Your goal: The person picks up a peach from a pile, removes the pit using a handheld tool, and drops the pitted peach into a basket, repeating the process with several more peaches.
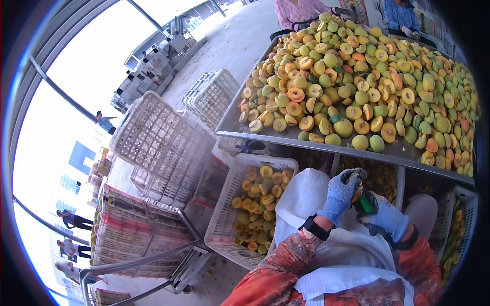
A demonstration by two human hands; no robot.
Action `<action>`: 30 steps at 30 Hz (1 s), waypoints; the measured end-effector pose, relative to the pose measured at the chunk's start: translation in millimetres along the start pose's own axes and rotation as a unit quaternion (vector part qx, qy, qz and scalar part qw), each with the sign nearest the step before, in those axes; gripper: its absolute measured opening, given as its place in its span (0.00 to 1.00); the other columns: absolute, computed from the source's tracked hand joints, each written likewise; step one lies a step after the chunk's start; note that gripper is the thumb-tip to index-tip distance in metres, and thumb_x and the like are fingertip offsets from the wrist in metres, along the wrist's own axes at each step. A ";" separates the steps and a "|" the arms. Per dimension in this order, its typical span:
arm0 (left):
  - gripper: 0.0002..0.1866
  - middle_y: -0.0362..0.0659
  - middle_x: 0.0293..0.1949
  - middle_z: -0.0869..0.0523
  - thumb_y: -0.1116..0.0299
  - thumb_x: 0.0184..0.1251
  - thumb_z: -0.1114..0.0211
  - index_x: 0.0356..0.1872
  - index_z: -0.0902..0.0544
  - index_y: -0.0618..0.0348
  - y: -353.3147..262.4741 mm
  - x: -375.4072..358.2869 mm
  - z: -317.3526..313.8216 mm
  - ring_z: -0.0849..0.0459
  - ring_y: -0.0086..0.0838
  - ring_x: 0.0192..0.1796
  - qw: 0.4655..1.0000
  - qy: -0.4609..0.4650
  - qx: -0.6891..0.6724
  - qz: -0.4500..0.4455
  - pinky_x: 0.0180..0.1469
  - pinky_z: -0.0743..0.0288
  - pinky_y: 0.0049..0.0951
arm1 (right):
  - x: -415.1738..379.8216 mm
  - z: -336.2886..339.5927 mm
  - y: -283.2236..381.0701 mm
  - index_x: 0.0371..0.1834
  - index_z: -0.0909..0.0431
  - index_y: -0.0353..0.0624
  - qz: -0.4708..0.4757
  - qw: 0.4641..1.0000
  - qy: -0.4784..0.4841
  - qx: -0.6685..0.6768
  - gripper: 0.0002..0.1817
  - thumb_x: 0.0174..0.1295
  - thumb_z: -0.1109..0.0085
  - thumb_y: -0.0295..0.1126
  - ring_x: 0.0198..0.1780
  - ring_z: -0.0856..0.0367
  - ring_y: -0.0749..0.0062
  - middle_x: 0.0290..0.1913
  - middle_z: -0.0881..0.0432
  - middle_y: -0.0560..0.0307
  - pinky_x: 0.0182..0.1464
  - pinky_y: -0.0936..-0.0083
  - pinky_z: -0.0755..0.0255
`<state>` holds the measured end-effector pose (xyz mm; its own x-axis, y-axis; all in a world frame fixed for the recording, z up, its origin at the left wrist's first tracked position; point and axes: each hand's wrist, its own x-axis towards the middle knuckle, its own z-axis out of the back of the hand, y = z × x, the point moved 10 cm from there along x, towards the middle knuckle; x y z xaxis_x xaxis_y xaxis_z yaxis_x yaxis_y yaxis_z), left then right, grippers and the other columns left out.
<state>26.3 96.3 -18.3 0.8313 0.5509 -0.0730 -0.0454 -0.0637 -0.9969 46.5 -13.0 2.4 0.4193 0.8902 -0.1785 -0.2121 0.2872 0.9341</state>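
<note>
My left hand (341, 195), in a blue-grey work glove with a dark wristband above it, is closed around a peach half (358, 193); only a bit of its orange flesh shows between the fingers. Close beside it, my right hand (386, 218), in a light blue glove with dark fingers, grips a green-handled tool (366, 205). Its working end is hidden near the fruit. Both hands are above my lap, over a white apron (347, 250). In front stands a metal table (306, 141) heaped with halved yellow-green peaches (352, 86).
A white crate (219, 224) of peach halves stands at my left. Another crate (400, 186) sits under the table edge, and one more (463, 191) at right. Stacked crates (158, 137) and a metal trolley (138, 265) are farther left. Co-workers sit across the table.
</note>
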 end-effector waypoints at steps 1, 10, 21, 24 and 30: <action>0.10 0.39 0.30 0.17 0.70 0.61 0.40 0.41 0.19 0.62 2.5 2.0 1.5 0.23 0.21 0.29 0.998 -0.014 -0.058 -0.024 0.35 0.27 0.23 | -0.8 -7.4 -6.2 0.43 0.31 0.40 -0.047 0.992 0.039 0.111 0.19 0.47 0.38 0.26 0.20 0.25 0.77 0.32 0.23 0.59 0.19 0.78 0.30; 0.11 0.40 0.35 0.16 0.67 0.64 0.42 0.41 0.19 0.63 -83.5 -19.9 -23.3 0.21 0.19 0.29 0.955 0.031 0.222 -0.193 0.31 0.26 0.18 | -10.7 -8.5 -16.2 0.42 0.31 0.43 -0.093 0.969 0.067 0.217 0.15 0.51 0.40 0.29 0.18 0.29 0.82 0.27 0.26 0.62 0.16 0.83 0.36; 0.12 0.43 0.28 0.16 0.65 0.61 0.40 0.35 0.19 0.65 -92.4 -9.4 -81.6 0.19 0.28 0.27 0.876 0.126 0.268 -0.381 0.31 0.25 0.23 | -37.2 8.1 -33.1 0.46 0.26 0.41 -0.010 0.873 0.130 0.470 0.15 0.57 0.42 0.33 0.22 0.29 0.89 0.26 0.25 0.67 0.22 0.91 0.36; 0.16 0.45 0.33 0.18 0.60 0.62 0.43 0.41 0.23 0.64 8.6 38.7 -23.0 0.18 0.36 0.31 0.992 0.023 -0.107 -0.064 0.36 0.21 0.31 | -26.5 39.0 -67.6 0.47 0.27 0.44 0.021 0.939 -0.039 0.342 0.14 0.61 0.46 0.37 0.21 0.27 0.81 0.28 0.23 0.65 0.24 0.82 0.33; 0.21 0.48 0.41 0.20 0.59 0.61 0.42 0.51 0.28 0.63 -4.3 35.8 -37.0 0.21 0.39 0.45 0.905 0.111 -0.401 0.092 0.46 0.24 0.36 | -46.5 90.6 -61.2 0.43 0.29 0.42 -0.018 0.879 -0.285 -0.383 0.22 0.47 0.37 0.41 0.38 0.23 0.54 0.39 0.25 0.49 0.37 0.62 0.28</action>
<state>76.7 85.5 -15.6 0.9453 0.2943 -0.1405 0.1475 -0.7699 -0.6209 119.9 -104.0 -18.4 0.7657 0.6162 0.1845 -0.6297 0.6596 0.4104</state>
